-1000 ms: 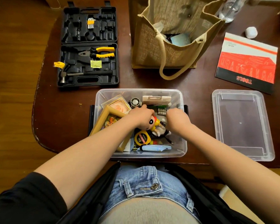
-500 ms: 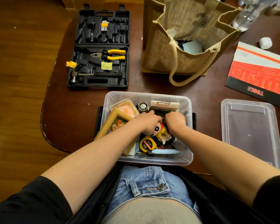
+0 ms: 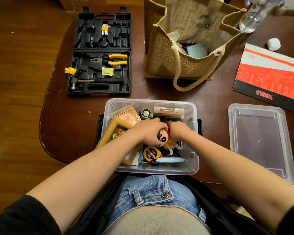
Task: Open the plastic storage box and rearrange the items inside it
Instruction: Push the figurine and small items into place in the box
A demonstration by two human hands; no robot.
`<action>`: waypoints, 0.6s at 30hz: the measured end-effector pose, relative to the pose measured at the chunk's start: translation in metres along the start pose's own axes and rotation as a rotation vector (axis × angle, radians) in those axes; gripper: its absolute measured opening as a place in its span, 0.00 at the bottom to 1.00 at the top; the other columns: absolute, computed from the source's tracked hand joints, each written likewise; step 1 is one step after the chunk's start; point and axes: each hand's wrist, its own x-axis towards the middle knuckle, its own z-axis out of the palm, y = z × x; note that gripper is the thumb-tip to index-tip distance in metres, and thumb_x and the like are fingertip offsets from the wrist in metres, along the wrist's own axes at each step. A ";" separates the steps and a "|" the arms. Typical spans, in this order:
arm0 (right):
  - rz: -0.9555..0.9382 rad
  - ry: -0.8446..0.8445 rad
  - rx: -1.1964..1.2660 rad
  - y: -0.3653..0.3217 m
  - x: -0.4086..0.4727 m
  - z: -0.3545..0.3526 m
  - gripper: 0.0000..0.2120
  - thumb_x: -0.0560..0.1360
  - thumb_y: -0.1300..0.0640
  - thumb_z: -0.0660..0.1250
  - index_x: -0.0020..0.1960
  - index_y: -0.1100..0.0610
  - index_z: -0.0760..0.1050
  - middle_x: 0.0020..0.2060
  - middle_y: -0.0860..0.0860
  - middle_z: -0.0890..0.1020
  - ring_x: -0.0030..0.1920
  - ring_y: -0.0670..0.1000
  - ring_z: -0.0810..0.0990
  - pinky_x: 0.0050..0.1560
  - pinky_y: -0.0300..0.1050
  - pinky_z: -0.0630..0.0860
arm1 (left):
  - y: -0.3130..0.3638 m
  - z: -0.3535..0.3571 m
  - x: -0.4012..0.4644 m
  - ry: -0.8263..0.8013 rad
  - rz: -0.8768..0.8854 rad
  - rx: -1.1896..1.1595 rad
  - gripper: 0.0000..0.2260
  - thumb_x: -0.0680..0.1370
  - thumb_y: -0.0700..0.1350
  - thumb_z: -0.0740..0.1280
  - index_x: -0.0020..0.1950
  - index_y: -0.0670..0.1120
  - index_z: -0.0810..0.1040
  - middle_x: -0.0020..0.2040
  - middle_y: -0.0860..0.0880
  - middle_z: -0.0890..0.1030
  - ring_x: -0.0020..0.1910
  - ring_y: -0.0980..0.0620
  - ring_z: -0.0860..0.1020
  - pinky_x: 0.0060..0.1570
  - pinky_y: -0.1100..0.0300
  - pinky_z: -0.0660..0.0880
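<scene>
Half done, by my judgement: clear lid (image 3: 260, 141) lies off at the table's right edge; rearranging remains. Both hands work inside the clear plastic storage box (image 3: 151, 168) at the near edge. Left hand (image 3: 147, 128) grips a smooth round-headed doll (image 3: 157, 139); right hand (image 3: 179, 129) is curled among the contents, what it holds hidden.

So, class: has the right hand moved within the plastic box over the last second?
Yes. Judged against the right wall of the plastic box, the right hand has shifted left, closing up to the left hand above the doll.
</scene>
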 end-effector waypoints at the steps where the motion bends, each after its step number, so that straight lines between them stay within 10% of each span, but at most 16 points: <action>1: 0.007 -0.018 0.011 0.000 0.001 -0.002 0.17 0.75 0.61 0.64 0.64 0.59 0.70 0.57 0.56 0.79 0.56 0.56 0.77 0.55 0.46 0.75 | 0.000 0.000 -0.001 0.002 0.002 0.004 0.25 0.71 0.54 0.71 0.66 0.57 0.68 0.59 0.49 0.71 0.54 0.47 0.74 0.50 0.53 0.74; 9: -0.002 -0.093 -0.005 -0.001 -0.002 -0.007 0.11 0.77 0.61 0.60 0.57 0.62 0.76 0.53 0.58 0.81 0.54 0.56 0.78 0.54 0.46 0.75 | -0.002 -0.003 -0.006 0.049 0.032 -0.070 0.27 0.70 0.53 0.72 0.67 0.56 0.69 0.57 0.50 0.72 0.54 0.48 0.75 0.52 0.54 0.74; 18: 0.101 0.196 0.856 0.008 -0.013 -0.003 0.09 0.79 0.61 0.55 0.50 0.59 0.74 0.44 0.54 0.78 0.45 0.52 0.76 0.48 0.48 0.71 | -0.004 -0.008 -0.029 0.421 0.043 -0.424 0.28 0.68 0.59 0.66 0.68 0.59 0.67 0.58 0.53 0.74 0.57 0.53 0.74 0.56 0.55 0.74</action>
